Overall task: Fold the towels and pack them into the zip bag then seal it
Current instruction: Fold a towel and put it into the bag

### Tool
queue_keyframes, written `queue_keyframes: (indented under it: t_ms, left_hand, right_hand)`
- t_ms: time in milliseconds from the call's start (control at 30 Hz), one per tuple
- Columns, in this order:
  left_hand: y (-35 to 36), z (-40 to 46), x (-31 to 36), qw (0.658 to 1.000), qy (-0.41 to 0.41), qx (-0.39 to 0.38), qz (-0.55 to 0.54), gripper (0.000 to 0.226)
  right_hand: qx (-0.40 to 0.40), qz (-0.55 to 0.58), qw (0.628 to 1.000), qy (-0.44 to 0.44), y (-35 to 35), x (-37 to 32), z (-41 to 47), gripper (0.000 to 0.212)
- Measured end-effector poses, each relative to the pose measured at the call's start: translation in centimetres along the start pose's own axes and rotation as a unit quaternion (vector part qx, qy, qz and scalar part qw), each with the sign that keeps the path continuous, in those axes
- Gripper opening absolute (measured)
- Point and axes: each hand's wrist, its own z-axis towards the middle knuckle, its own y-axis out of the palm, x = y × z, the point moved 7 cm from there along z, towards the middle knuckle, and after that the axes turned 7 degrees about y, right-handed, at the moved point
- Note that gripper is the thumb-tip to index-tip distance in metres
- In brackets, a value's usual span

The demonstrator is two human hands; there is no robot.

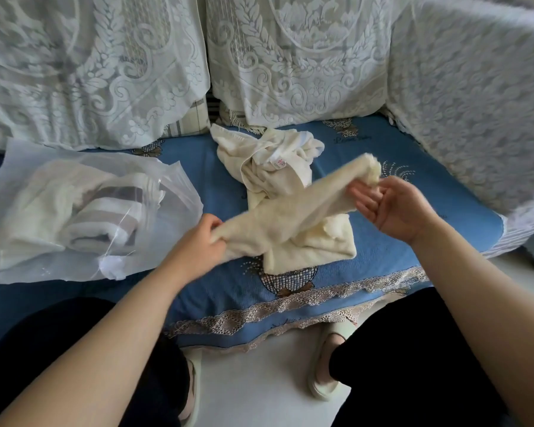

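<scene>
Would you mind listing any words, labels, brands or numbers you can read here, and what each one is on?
Script lettering embroidered on the blue sofa cover: too blurred to read.
Small white tag with red print on the crumpled cream towel: too small to read.
Zip bag: no print visible.
Nothing else bears text.

Small tag on crumpled towel has red marks, too blurry to read. Script on blue sofa cover illegible too.
</scene>
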Motion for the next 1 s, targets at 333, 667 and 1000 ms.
queue_keyframes:
  t_ms: [333, 667, 1000]
  left_hand:
    - [3.1, -1.7, -3.6, 0.926, -0.244, -0.08, -0.276, 0.021]
    - [2.9, -2.7, -4.6, 0.937, -0.223, -0.009, -0.268, 0.034]
    - [2.1, -4.1, 0.0, 0.801, -0.223, -0.084, -0.55, 0.031]
  right_hand:
    - [0.035, -0.095, 0.995, 0.005, 3.9, 0.8, 4.1, 0.05]
    - [-0.111, -0.873, 0.409, -0.239, 12.5, 16.4, 3.1, 0.095]
    - [-0.071, -0.822, 0.47, -0.315, 10.2, 17.1, 1.1, 0.085]
